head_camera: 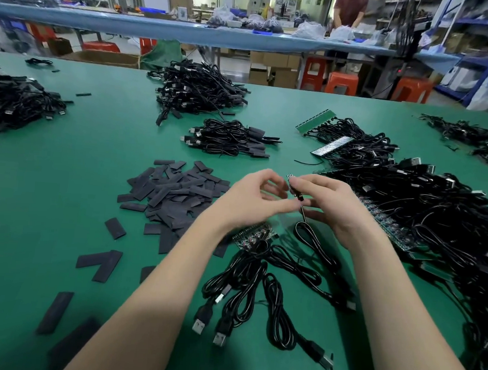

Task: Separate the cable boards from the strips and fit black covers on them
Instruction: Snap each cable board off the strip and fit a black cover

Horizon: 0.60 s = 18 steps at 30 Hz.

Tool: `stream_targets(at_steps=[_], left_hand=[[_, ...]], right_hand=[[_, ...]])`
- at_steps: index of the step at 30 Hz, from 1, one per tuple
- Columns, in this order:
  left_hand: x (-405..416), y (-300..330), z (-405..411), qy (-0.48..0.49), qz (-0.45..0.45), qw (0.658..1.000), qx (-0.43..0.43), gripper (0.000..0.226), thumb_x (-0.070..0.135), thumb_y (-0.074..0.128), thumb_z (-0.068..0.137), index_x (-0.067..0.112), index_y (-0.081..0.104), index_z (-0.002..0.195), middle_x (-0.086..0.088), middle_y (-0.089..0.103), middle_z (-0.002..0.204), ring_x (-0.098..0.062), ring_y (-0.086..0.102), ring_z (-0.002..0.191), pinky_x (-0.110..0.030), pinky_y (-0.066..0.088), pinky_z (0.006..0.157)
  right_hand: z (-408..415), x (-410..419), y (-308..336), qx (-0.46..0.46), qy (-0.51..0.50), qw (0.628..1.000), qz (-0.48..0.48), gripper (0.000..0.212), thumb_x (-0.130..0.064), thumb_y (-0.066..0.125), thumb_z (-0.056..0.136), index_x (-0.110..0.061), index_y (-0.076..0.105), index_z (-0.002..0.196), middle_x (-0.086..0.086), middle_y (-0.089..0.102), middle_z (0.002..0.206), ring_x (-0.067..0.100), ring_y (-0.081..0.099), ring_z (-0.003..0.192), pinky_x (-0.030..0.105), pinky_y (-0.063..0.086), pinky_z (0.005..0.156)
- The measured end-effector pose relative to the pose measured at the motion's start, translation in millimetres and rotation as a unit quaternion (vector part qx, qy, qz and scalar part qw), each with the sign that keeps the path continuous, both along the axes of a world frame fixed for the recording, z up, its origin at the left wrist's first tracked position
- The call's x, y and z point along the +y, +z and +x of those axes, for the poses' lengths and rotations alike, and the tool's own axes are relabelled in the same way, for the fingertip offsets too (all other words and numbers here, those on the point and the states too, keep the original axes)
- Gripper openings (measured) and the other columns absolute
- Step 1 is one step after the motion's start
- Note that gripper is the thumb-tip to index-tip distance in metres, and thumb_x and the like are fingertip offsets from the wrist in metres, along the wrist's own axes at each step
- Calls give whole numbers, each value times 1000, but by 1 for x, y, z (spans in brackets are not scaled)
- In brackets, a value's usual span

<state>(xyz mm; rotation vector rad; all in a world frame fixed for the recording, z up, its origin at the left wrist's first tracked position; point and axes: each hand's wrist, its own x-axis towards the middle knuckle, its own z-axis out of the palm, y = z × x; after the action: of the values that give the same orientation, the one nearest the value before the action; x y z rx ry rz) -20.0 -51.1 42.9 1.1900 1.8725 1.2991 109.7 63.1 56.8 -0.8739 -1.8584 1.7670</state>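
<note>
My right hand (326, 203) pinches a small cable board (293, 185) upright above the green table; its black cable (313, 244) hangs down and coils on the mat. My left hand (253, 201) is right beside it, fingers curled, thumb and fingertips close to the board's lower end; whether they touch it is unclear. Under my left wrist lies a short strip of boards (255, 234) with cables still attached. A loose heap of flat black covers (175, 193) lies to the left of my hands.
Strips with many attached cables (425, 215) are piled on the right. Covered cable bundles (231, 139) and a bigger pile (200, 90) lie farther back, another pile (14, 103) at far left. Stray covers (55, 311) lie near the front left edge.
</note>
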Motion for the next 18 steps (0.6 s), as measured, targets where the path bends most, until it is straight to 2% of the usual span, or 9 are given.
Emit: stream_targets(at_steps=[2, 4, 7, 10, 12, 13, 15, 17, 18], left_hand=[[5, -1, 8, 32, 28, 997, -67, 35, 34, 84, 78, 20, 66, 105, -4, 74, 104, -16, 72, 98, -32, 56, 92], [10, -2, 16, 53, 53, 984, -164, 22, 14, 78, 86, 9, 64, 102, -13, 75, 99, -23, 72, 89, -30, 59, 86], [13, -1, 25, 49, 70, 956, -282, 15, 3, 71, 91, 5, 59, 100, -11, 72, 86, -22, 70, 81, -26, 60, 81], [15, -1, 30, 25, 86, 936, -339, 15, 1, 67, 93, 6, 56, 101, -14, 75, 97, -26, 74, 90, -28, 60, 85], [16, -3, 33, 38, 95, 934, -341, 15, 0, 67, 93, 7, 55, 99, -14, 74, 96, -29, 73, 89, -27, 60, 80], [17, -5, 35, 49, 94, 937, -334, 15, 0, 67, 93, 7, 55, 98, -11, 72, 89, -27, 72, 82, -25, 60, 75], [20, -12, 36, 65, 96, 940, -322, 15, 1, 67, 93, 7, 54, 96, -5, 68, 77, -21, 70, 71, -23, 58, 68], [19, -14, 36, 67, 96, 939, -323, 17, 0, 67, 92, 4, 54, 103, -5, 68, 77, -16, 70, 65, -23, 58, 67], [20, -16, 36, 64, 96, 943, -314, 19, -3, 66, 92, 2, 55, 107, -6, 68, 79, -14, 69, 61, -22, 59, 66]], right_hand=[[0, 0, 1, -3, 0, 1000, 9, 9, -30, 76, 87, -22, 74, 84, -7, 73, 83, 2, 66, 65, 15, 50, 61], [2, 1, 2, -6, -1, 1000, 9, 10, -31, 76, 87, -23, 75, 82, -8, 72, 81, 3, 65, 65, 19, 50, 67], [5, 5, 5, -18, 3, 1000, 17, 13, -32, 76, 88, -25, 77, 77, -7, 72, 81, 5, 63, 65, 24, 53, 73], [5, 6, 10, -27, -8, 999, 35, 15, -38, 75, 88, -23, 77, 91, -2, 74, 90, 8, 65, 66, 30, 58, 77], [2, 7, 16, -20, -44, 996, 73, 17, -37, 76, 87, -24, 72, 97, 0, 74, 94, 13, 67, 76, 35, 58, 82], [-1, 6, 20, -23, -67, 991, 111, 16, -38, 76, 87, -25, 71, 96, -1, 75, 93, 14, 67, 80, 34, 56, 81], [-10, 1, 25, -42, -104, 965, 237, 13, -40, 75, 85, -29, 71, 92, -10, 73, 86, 4, 67, 79, 23, 51, 76], [-20, -11, 30, -48, -105, 915, 387, 7, -36, 72, 85, -29, 71, 88, -18, 70, 80, -10, 62, 76, 8, 43, 72], [-27, -19, 33, -40, -93, 892, 440, 3, -32, 70, 86, -29, 71, 87, -19, 70, 80, -11, 59, 76, 3, 39, 71]])
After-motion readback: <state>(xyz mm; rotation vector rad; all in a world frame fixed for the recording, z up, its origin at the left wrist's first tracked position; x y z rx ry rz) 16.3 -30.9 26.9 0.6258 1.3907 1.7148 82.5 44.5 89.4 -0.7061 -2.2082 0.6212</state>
